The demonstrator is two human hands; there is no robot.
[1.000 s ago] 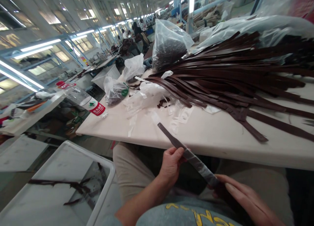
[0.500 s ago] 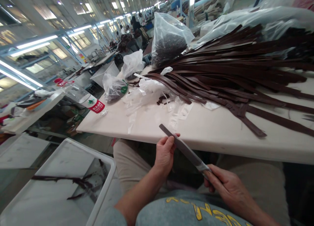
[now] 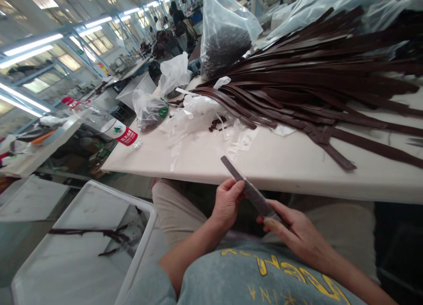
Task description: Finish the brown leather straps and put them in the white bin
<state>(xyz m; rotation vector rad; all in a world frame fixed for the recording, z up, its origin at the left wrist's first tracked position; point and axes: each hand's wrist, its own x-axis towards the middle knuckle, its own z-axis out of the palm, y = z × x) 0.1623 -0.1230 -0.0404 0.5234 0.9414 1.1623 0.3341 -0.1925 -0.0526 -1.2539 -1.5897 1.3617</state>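
Note:
A flat grey-brown strap (image 3: 257, 199) runs slantwise between my two hands, over my lap and just in front of the table edge. My left hand (image 3: 228, 203) pinches it between thumb and fingers, and its free end pokes out up and to the left. Lower down, my right hand (image 3: 292, 225) is closed around the strap, thumb on top, hiding the other end. On the table beyond lies a large fanned heap of dark brown straps (image 3: 297, 84). One strap with a crosspiece (image 3: 330, 146) reaches toward the near edge.
A plastic bottle with a red label (image 3: 125, 135) stands at the table's left corner. Behind it are clear bags of dark pieces (image 3: 150, 111) and a larger filled bag (image 3: 224, 40). Left of my knees, a white bin (image 3: 82, 269) holds dark scraps. White film (image 3: 198, 109) lies mid-table.
My right hand has moved up and left along the strap, closer to my left hand. My left hand has shifted slightly right. The background sits higher in view.

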